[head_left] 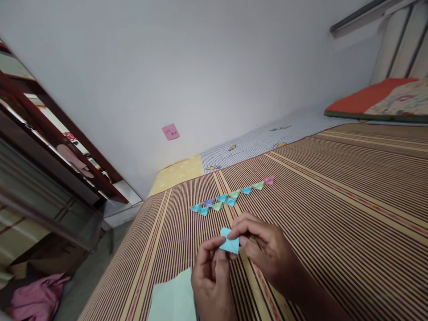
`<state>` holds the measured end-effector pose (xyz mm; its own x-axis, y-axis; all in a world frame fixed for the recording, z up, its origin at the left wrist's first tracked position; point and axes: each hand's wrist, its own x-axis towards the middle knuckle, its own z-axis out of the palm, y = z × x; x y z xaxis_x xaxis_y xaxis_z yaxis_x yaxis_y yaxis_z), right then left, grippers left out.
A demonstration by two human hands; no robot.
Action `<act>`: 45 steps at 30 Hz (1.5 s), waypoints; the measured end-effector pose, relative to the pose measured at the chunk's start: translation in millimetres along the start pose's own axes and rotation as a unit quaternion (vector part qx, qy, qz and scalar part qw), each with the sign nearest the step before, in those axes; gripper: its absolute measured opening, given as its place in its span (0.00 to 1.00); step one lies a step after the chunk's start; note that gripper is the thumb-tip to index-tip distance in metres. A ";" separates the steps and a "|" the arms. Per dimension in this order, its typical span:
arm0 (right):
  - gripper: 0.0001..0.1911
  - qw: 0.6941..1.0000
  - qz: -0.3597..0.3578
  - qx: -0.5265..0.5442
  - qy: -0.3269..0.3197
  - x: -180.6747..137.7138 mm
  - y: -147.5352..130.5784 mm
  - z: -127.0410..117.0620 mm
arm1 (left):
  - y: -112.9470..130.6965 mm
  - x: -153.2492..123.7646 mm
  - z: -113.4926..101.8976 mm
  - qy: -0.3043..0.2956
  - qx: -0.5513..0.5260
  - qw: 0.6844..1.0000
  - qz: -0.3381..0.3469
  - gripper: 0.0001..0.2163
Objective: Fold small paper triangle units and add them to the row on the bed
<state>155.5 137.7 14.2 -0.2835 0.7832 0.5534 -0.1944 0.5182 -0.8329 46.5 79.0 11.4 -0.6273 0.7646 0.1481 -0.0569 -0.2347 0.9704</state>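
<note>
A small light-blue piece of paper [230, 244] is held up between my two hands, above the striped mat [301, 200]. My left hand [212, 276] pinches its left edge between thumb and fingers. At its upper right, my right hand [259, 243] grips it, with the index finger lying over its face. Beyond the hands, several small folded paper triangles in blue, green, purple and pink lie in a slanting row, among them a pink one [269, 180] at the right end. A pale green sheet of paper [174, 296] rests left of my left hand, which partly covers it.
The mat covers a bed against a white wall [207, 80] bearing a pink sticky note [170, 132]. An orange and floral folded cushion [371, 98] lies at the far right. Left of the bed edge are the floor, a pink cloth [38, 298] and a dark red door frame [67, 116].
</note>
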 end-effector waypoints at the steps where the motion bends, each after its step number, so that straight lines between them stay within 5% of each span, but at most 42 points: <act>1: 0.10 1.000 -0.004 -0.007 -0.003 0.4 -0.3 0.2 | 0.0 0.6 0.1 0.001 -0.013 1.000 -0.010 0.11; 9: 0.07 0.996 0.083 -0.018 -0.008 2.5 -3.4 0.0 | -8.0 1.6 0.6 0.025 -0.018 0.999 0.029 0.14; 14: 0.06 0.998 0.062 -0.023 -0.017 3.2 -3.4 0.0 | -13.4 1.3 4.2 0.015 0.017 0.997 0.077 0.16; 21: 0.09 0.986 0.126 0.112 0.002 2.0 0.9 -0.8 | -10.1 4.5 0.1 -0.129 -0.010 0.990 -0.065 0.14; 27: 0.11 0.978 0.171 0.118 -0.006 1.9 1.7 1.3 | -5.3 1.9 -1.7 -0.127 0.045 0.990 -0.048 0.13; 33: 0.15 0.960 0.162 0.229 -0.026 0.5 5.3 2.0 | -5.1 1.6 -2.3 -0.198 0.013 0.977 -0.074 0.15; 38: 0.13 0.958 0.182 0.218 -0.040 3.1 2.3 -6.3 | -8.1 0.3 2.4 -0.129 -0.033 0.985 -0.107 0.17; 42: 0.10 0.981 0.157 0.103 -0.039 5.4 2.0 -15.5 | -6.8 0.7 2.3 -0.044 -0.047 0.988 -0.143 0.18; 45: 0.08 0.986 0.147 0.057 -0.042 5.4 2.7 -17.9 | -4.5 2.9 -0.9 -0.047 -0.045 0.987 -0.145 0.17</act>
<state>170.3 149.5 14.9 -0.4202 0.8600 0.2896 -0.1955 0.2258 -0.9543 44.3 81.7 7.3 -0.5006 0.8584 -0.1122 -0.2956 -0.0477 0.9541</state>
